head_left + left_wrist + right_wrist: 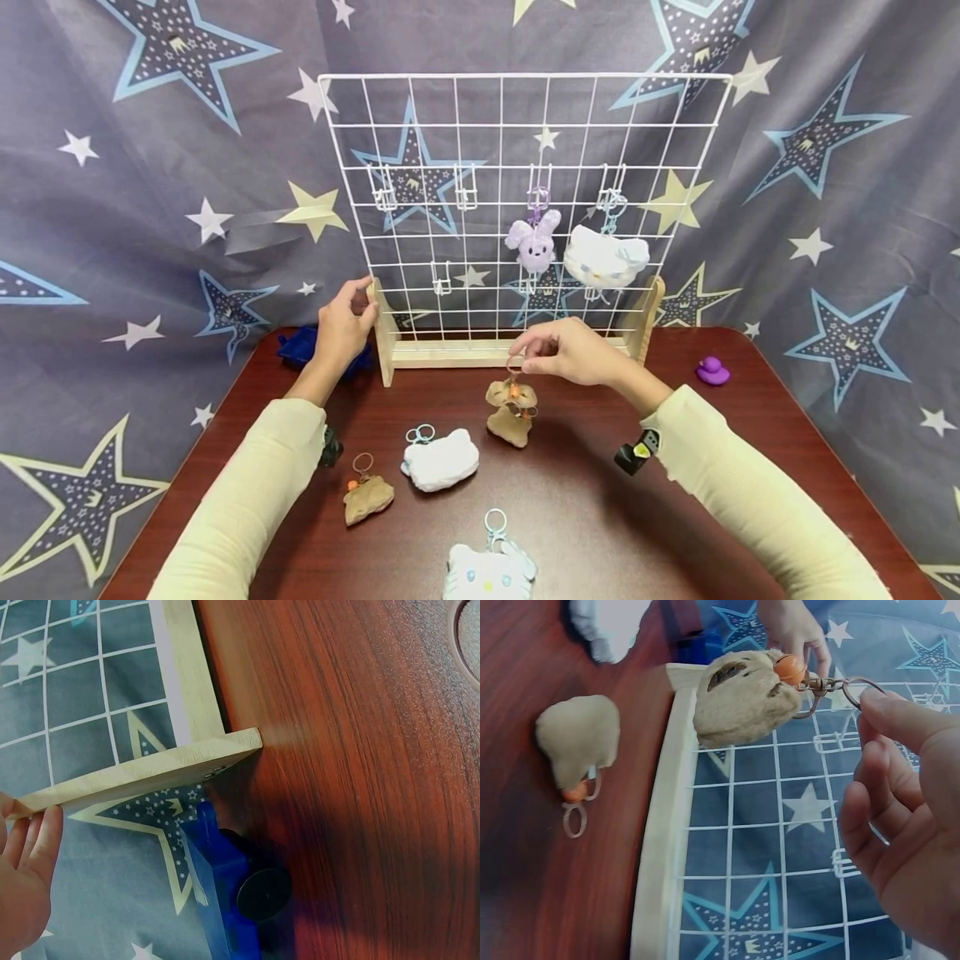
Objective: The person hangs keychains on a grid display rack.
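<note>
My right hand [573, 354] pinches the metal ring of a brown plush keychain [512, 393], which hangs below the fingers with its orange bell on top. In the right wrist view that plush keychain [739, 705] dangles in front of the white wire grid [754, 825]. A second brown plush keychain [510, 428] lies on the table just beneath it, partly overlapped in the head view. With thumb and fingers on either side, my left hand [347, 327] grips the upper end of the left wooden post [384, 333] of the grid rack, also in the left wrist view.
Purple bunny [536, 252] and white plush keychains [606, 257] hang on the grid; other hooks [466, 197] are bare. A brown plush [367, 500], a white plush [441, 461] and a light-blue cat keychain [489, 575] lie in front. A blue toy [225, 885] sits left, a purple duck [712, 372] right.
</note>
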`<state>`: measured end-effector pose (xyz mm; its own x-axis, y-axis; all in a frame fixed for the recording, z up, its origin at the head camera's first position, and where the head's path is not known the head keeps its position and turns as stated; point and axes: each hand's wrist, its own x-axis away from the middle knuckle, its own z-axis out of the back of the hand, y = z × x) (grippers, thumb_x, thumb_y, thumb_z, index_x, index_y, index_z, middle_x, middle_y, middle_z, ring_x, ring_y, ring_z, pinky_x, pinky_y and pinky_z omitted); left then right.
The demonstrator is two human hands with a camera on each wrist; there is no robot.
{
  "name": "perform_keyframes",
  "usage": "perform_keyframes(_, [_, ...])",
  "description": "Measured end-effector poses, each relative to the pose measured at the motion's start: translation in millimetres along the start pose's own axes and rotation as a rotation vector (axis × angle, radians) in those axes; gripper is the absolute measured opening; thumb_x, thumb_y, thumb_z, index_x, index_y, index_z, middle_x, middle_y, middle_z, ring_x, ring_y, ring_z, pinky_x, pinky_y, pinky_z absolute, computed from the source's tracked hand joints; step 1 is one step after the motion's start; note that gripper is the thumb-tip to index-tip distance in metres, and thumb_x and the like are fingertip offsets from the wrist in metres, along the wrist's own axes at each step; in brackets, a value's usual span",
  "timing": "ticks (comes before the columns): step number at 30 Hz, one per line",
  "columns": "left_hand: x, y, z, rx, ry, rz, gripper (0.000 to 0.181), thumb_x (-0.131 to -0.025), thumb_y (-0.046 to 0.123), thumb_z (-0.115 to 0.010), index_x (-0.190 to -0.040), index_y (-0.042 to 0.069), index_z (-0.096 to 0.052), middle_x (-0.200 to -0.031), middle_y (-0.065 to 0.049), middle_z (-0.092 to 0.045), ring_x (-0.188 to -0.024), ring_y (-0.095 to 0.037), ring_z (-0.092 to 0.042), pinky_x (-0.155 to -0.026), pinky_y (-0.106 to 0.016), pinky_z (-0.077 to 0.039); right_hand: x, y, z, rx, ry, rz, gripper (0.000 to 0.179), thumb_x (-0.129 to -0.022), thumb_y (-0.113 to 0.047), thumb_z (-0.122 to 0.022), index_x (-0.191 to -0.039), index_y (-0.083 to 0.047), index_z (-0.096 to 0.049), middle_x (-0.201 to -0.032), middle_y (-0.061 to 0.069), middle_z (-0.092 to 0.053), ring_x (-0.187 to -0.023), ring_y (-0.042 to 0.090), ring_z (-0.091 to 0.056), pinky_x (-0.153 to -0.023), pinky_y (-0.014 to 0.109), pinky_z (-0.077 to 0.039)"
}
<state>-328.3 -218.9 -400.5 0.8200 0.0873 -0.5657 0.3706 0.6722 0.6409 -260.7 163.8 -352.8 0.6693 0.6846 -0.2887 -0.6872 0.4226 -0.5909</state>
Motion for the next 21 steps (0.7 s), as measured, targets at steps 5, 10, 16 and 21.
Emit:
perform_keyframes(5, [0.1,-1.0,-1.1,0.004,-0.001,0.003,0.044,-0.093,0.005,-0.069,-0.136,0.009,-0.063,-0.101,-0.02,-0.077,-0.09,-0.035,-0.076,-0.081,-0.047,-0.059,-11.8,-5,4,0.012,0.028,0.008,0.02,-0.089,-0.011,-0.078,-0.109,-0.014,-0.077,-0.078,-0.006,-0.073,-0.068,0.006,-0.063,-0.063,0.025,-0.053])
perform_keyframes(10, [0.3,0.5,-0.9,0.01,-0.008,-0.004,0.044,-0.093,0.006,-0.069,-0.137,0.009,-0.063,-0.101,-0.02,-0.077,-0.09,-0.035,-0.076,-0.081,-0.047,-0.06,-21.4,-11,8,0.038,0.047,0.0,0.022,-0.089,-0.013,-0.078,-0.111,-0.016,-0.077,-0.081,-0.005,-0.075,-0.068,0.007,-0.065,-0.063,0.026,-0.053])
perform_keyframes(16, [-0.2,0.3,-0.1,0.004,-0.003,-0.017,0.044,-0.093,0.005,-0.069,-0.136,0.008,-0.063,-0.1,-0.021,-0.077,-0.089,-0.036,-0.076,-0.08,-0.049,-0.06,-35.8,-22,17,0.033,0.06,-0.046,0.023,-0.091,-0.013,-0.076,-0.114,-0.014,-0.076,-0.084,-0.004,-0.075,-0.071,0.013,-0.067,-0.066,0.027,-0.053])
perform_keyframes(21, [-0.6,-2.2,-0.3,-0.008,-0.001,-0.017,0.044,-0.093,0.005,-0.069,-0.137,0.008,-0.063,-0.1,-0.02,-0.077,-0.09,-0.035,-0.076,-0.08,-0.05,-0.059,-49.1,-30,24,0.018,0.107,-0.035,0.022,-0.091,-0.012,-0.076,-0.113,-0.012,-0.075,-0.083,0.0,-0.075,-0.068,0.011,-0.064,-0.061,0.025,-0.049])
